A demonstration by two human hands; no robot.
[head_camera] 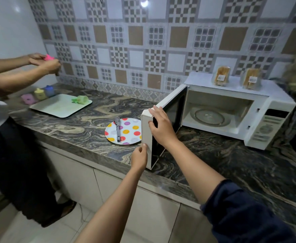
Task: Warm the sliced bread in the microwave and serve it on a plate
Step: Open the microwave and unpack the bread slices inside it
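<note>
Gripping the open microwave door (146,128), my right hand (161,128) clasps its upper edge and my left hand (140,156) pinches lower down; bagged sliced bread (221,76) stands atop the microwave (273,120).

White microwave oven (259,106) is noted on the dark marbled stone counter (73,127), its white door (145,135) swung wide open. The door's free edge is gripped near the top by the right hand (161,128) and pinched lower down by the left hand (140,156). A round glass turntable (209,116) is seen inside. A clear bag of sliced bread (221,76) and a second bread bag (251,78) are stood on top. A round polka-dot plate (107,133), bearing metal tongs (117,130), is placed just left of the door.
</note>
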